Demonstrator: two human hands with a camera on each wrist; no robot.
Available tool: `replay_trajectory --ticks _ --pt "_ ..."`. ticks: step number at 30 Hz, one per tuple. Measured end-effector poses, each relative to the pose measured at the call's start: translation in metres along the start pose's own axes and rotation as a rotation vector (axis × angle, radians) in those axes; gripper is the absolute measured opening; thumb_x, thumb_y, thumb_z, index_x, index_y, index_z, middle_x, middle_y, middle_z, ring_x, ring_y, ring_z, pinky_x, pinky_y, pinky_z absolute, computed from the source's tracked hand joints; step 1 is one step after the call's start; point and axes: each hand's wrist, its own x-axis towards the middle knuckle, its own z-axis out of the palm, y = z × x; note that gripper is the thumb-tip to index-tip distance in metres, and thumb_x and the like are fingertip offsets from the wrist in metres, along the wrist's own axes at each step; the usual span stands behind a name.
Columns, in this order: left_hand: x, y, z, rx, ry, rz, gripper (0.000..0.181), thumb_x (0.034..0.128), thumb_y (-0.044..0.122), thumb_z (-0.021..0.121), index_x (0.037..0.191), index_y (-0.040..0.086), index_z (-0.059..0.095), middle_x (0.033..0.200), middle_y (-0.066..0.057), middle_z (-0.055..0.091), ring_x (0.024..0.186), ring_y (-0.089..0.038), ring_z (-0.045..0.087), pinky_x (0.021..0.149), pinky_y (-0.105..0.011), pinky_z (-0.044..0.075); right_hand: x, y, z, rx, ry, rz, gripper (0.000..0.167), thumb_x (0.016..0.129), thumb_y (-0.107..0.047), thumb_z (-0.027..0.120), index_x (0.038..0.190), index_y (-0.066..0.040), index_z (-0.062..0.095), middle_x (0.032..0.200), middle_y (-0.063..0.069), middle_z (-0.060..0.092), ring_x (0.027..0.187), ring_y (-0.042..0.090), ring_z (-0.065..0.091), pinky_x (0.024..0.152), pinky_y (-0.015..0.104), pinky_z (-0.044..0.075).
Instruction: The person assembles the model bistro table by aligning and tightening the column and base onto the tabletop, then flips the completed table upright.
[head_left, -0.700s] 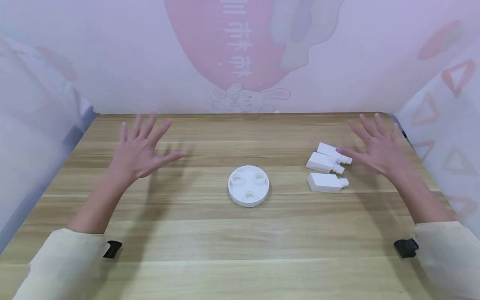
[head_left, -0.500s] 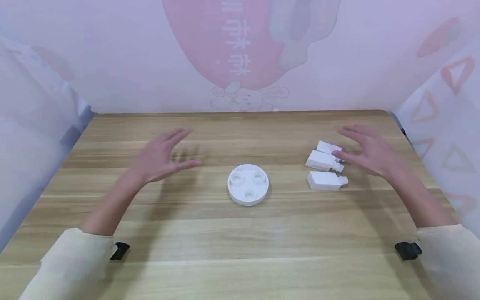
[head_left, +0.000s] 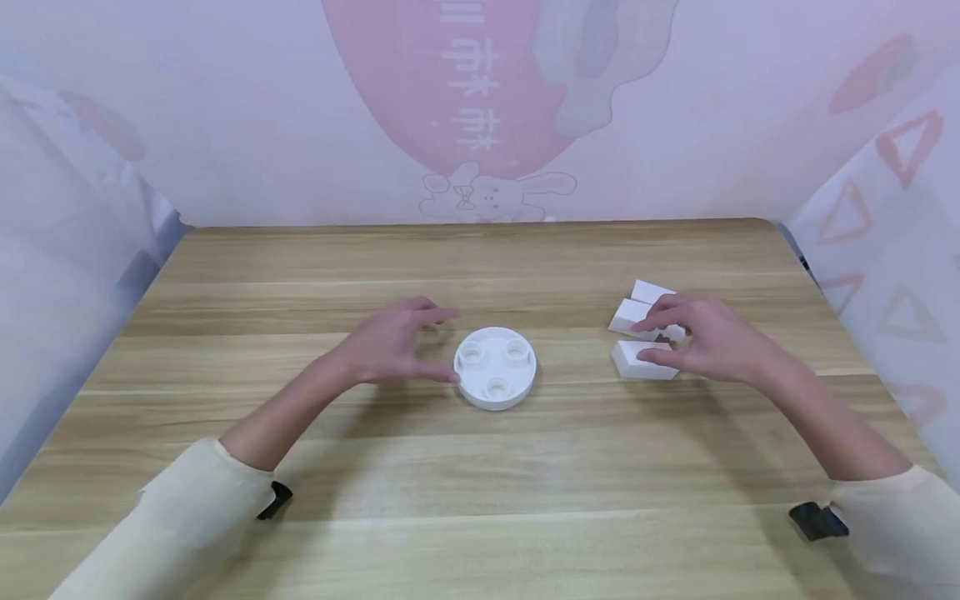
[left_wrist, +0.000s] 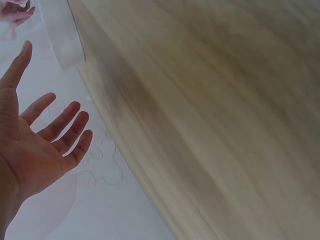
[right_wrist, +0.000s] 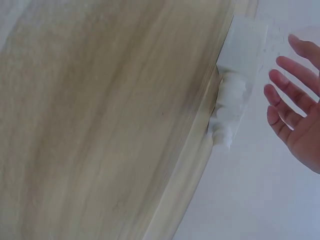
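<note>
A round white dish (head_left: pixel 495 367) with three ring-shaped sockets lies mid-table. My left hand (head_left: pixel 386 343) is at its left side, thumb and fingers spread apart, the thumb tip by the rim; touching or not, I cannot tell. In the left wrist view that hand (left_wrist: pixel 37 145) holds nothing. Three white blocks with round necks lie to the right: a back one (head_left: pixel 651 292), a middle one (head_left: pixel 628 317) and a front one (head_left: pixel 633 363). My right hand (head_left: pixel 708 337) hovers over the nearer two, partly hiding them. The right wrist view shows this hand (right_wrist: pixel 300 100) loosely bent, apart from the blocks (right_wrist: pixel 242 47).
The wooden table (head_left: pixel 480 475) reaches back to a pale printed curtain (head_left: pixel 262 117). More curtain hangs at both sides. A small black object sits at each sleeve cuff.
My left hand has moved right, up to the dish. My right hand has moved left and nearer, over the blocks. The dish and blocks have stayed put.
</note>
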Motion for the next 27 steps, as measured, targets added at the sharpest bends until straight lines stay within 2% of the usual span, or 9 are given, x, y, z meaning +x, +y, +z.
replay_trajectory --ticks 3,6,15,22,27 --pt "0.003 0.003 0.006 -0.037 -0.022 0.017 0.089 0.0724 0.052 0.091 0.143 0.005 0.062 0.118 -0.014 0.068 0.100 -0.029 0.063 0.085 -0.044 0.053 0.001 -0.004 0.002 0.000 -0.041 0.017 0.028 0.082 -0.021 0.088 0.106 -0.009 0.082 0.099 -0.003 0.071 0.082 0.015 0.061 0.072 0.035 0.050" --pt "0.006 0.006 0.010 -0.065 -0.041 0.013 0.089 0.0711 0.049 0.093 0.143 0.007 0.062 0.116 -0.012 0.066 0.099 -0.027 0.061 0.083 -0.042 0.052 0.002 -0.007 0.003 -0.010 -0.085 0.039 0.030 0.081 -0.021 0.089 0.107 -0.010 0.081 0.102 -0.003 0.070 0.084 0.015 0.060 0.075 0.038 0.050" --pt "0.012 0.007 0.018 -0.069 -0.073 0.035 0.087 0.0692 0.045 0.095 0.142 0.008 0.064 0.100 -0.009 0.061 0.086 -0.025 0.054 0.074 -0.034 0.045 0.006 -0.012 0.009 -0.084 -0.177 0.097 0.035 0.078 -0.017 0.090 0.110 -0.007 0.079 0.106 0.001 0.068 0.081 0.016 0.058 0.072 0.035 0.048" --pt "0.014 0.007 0.019 -0.067 -0.064 0.043 0.085 0.0709 0.045 0.094 0.141 0.008 0.065 0.100 -0.008 0.062 0.087 -0.024 0.055 0.074 -0.033 0.045 0.009 -0.011 0.012 -0.107 -0.195 0.115 0.031 0.078 -0.012 0.090 0.107 -0.008 0.079 0.107 0.003 0.069 0.086 0.018 0.061 0.072 0.037 0.050" --pt "0.015 0.006 0.020 -0.071 -0.066 0.043 0.084 0.0706 0.045 0.095 0.140 0.007 0.065 0.098 -0.007 0.061 0.085 -0.023 0.054 0.072 -0.032 0.044 0.010 -0.012 0.008 -0.071 -0.169 0.117 0.031 0.080 -0.011 0.088 0.108 -0.003 0.077 0.098 0.002 0.068 0.079 0.016 0.056 0.072 0.034 0.047"
